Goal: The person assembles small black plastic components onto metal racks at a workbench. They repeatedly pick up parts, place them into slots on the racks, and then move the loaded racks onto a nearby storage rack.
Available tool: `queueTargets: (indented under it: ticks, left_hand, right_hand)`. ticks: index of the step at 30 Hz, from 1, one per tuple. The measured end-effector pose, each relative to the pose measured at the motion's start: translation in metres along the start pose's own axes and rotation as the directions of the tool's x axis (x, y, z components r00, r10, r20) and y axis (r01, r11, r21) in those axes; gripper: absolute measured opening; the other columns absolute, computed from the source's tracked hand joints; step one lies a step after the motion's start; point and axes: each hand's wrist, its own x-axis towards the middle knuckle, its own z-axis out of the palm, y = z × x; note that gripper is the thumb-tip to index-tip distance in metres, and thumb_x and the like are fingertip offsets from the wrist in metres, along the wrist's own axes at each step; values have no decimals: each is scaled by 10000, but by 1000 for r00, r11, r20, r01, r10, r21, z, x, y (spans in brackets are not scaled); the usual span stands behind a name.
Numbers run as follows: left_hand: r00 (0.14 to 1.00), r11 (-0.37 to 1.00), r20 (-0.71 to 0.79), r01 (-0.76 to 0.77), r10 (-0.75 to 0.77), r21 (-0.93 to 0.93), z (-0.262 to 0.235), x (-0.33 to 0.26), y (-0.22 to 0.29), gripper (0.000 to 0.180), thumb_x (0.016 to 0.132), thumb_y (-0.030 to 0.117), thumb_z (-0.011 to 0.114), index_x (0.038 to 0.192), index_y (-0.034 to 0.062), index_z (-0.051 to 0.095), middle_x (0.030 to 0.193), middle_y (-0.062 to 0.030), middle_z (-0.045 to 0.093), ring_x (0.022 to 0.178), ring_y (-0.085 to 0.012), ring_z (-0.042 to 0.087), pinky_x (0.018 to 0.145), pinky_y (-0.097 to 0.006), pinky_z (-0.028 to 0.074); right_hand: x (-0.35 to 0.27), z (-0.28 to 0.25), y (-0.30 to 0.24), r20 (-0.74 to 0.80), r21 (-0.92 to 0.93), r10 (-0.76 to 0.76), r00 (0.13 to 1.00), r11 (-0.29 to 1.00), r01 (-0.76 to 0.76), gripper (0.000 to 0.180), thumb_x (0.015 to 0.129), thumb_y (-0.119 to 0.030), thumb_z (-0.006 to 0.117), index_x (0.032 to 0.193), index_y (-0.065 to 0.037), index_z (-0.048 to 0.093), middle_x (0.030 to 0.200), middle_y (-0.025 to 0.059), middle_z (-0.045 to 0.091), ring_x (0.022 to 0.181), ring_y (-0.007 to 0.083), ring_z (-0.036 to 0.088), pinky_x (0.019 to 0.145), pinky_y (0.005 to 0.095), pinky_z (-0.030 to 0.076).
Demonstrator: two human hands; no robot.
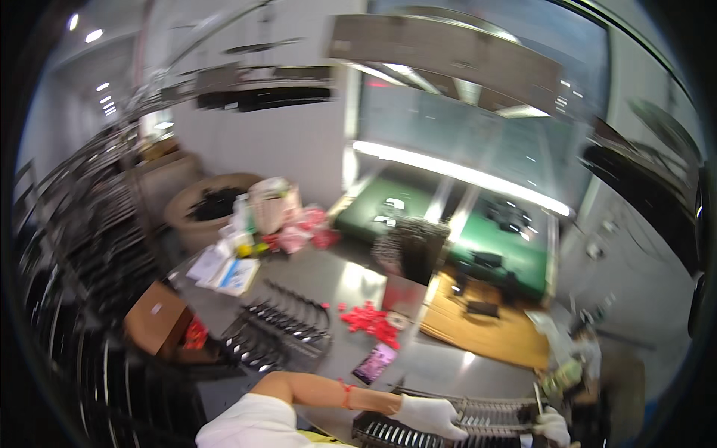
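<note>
The slotted rack [494, 409] lies toward the table [441, 364]'s near right corner, with room between it and the cardboard [493, 336]. Our left hand [431, 417] is over it, our right hand [553, 427] at its right end; we cannot tell whether either grips.

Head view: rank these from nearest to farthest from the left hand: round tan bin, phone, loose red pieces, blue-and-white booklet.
From the left hand:
1. Phone: just ahead and left, on the metal table.
2. Loose red pieces: beyond the phone.
3. Blue-and-white booklet: far left side of the table.
4. Round tan bin: far left, past the booklet.
</note>
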Motion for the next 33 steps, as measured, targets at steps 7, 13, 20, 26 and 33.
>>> queueTargets:
  ticks: [7, 13, 20, 26, 33]
  left_hand:
    - [997, 987, -70, 41, -31, 154, -10, -33, -4, 581, 911, 510, 610, 926, -66, 688, 778, -223, 675, 701, -297, 644, 680, -424, 495]
    - [971, 994, -222, -102, 90, -40, -12, -58, -9, 581, 963, 494, 572, 812, -59, 667, 655, -200, 609, 605, -268, 542, 644, -400, 472]
    - [984, 998, -176, -26, 35, 51, -20, -74, -12, 564, 970, 488, 553, 908, -65, 652, 726, -243, 606, 643, -282, 550, 663, -414, 474]
    - [994, 979, 88, 48, -66, 196, -47, -55, 2, 532, 973, 507, 549, 974, -13, 661, 813, -223, 649, 754, -326, 651, 715, -429, 507]
    - [887, 972, 433, 68, -162, 225, -66, 19, 55, 297, 937, 285, 633, 1100, 42, 686, 810, -78, 688, 751, -156, 635, 761, -314, 533]
  right_hand:
    - [39, 39, 24, 142, 195, -3, 990, 981, -25, 147, 781, -182, 570, 878, -71, 579, 941, 135, 567, 910, 359, 554, 834, 458, 412]
    - [55, 54, 32, 211, 291, -37, 977, 956, -27, 114, 766, -163, 587, 795, -66, 533, 843, 122, 520, 814, 345, 524, 756, 448, 392]
    - [53, 59, 33, 234, 305, -21, 972, 951, -52, 158, 750, -141, 606, 697, -61, 480, 729, 106, 467, 701, 330, 489, 665, 436, 368]
    - [34, 24, 22, 256, 293, -57, 965, 956, -21, 233, 735, -122, 622, 614, -56, 435, 631, 92, 421, 604, 317, 459, 588, 427, 348]
    - [-15, -26, -62, -57, -34, 157, 986, 987, -159, 348, 783, -44, 567, 550, -66, 309, 566, 92, 362, 547, 290, 394, 553, 404, 300]
